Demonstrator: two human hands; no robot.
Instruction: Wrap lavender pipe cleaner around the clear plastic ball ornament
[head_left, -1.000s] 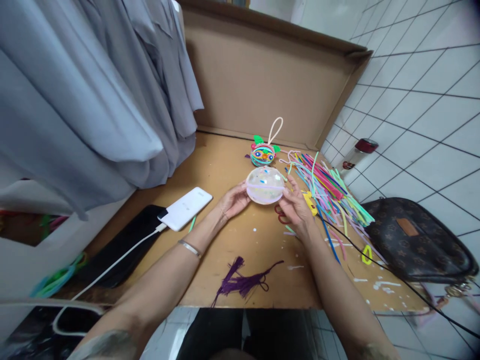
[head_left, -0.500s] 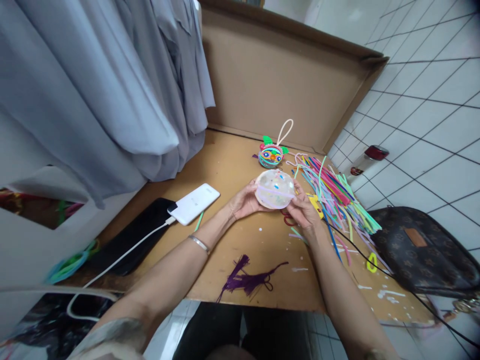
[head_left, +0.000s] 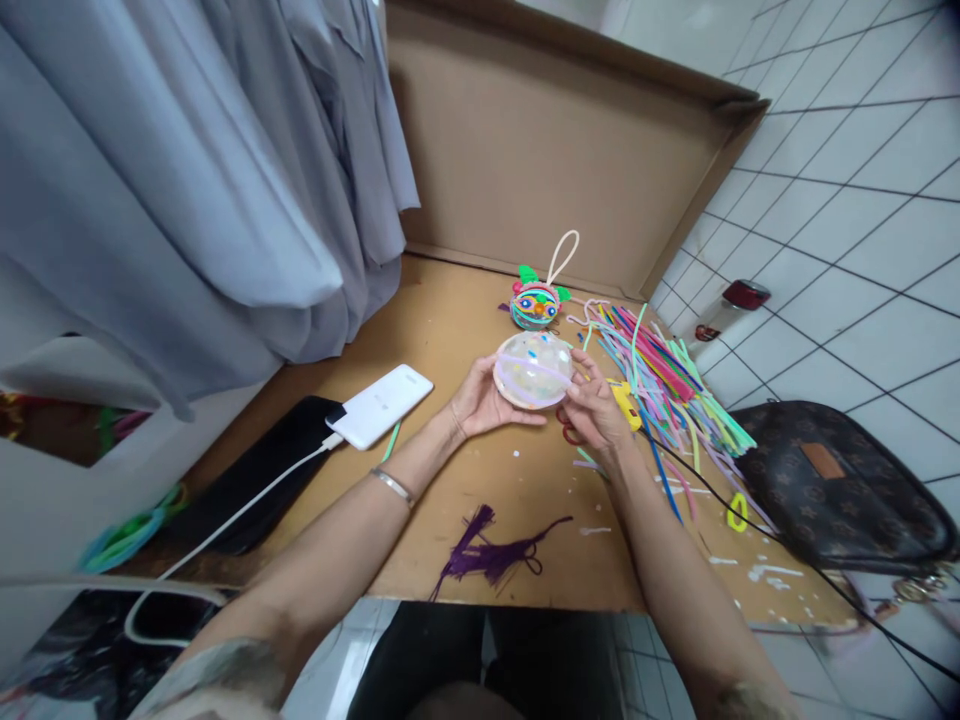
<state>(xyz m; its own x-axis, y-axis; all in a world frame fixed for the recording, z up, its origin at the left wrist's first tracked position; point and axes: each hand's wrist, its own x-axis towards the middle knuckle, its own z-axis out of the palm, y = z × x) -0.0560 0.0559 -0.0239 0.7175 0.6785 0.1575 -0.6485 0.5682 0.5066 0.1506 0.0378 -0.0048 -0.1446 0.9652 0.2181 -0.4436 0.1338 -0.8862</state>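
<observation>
Between both hands, above the table, is a clear plastic ball (head_left: 534,370) with a pale purple strip across it and small coloured bits showing on or through it. My left hand (head_left: 484,402) cups it from the left and below, thumb at its edge. The fingers of my right hand (head_left: 596,405) grip its right side. Just behind stands a decorated ball ornament (head_left: 535,306) with eyes, green ears and a white loop. A purple tassel (head_left: 495,556) lies nearer my body. Red scissors handles (head_left: 570,428) show partly behind my right hand.
Many coloured pipe cleaners (head_left: 660,375) lie to the right, beside a yellow tool (head_left: 626,405) with a black cord and a brown patterned bag (head_left: 847,485). A white phone (head_left: 382,405) with a cable lies left. Cardboard (head_left: 525,140) stands behind; grey cloth (head_left: 300,180) hangs left.
The clear ball has been turned in my hands, so the purple strip now slants across its upper middle. The fingers of my left hand have spread out beneath it.
</observation>
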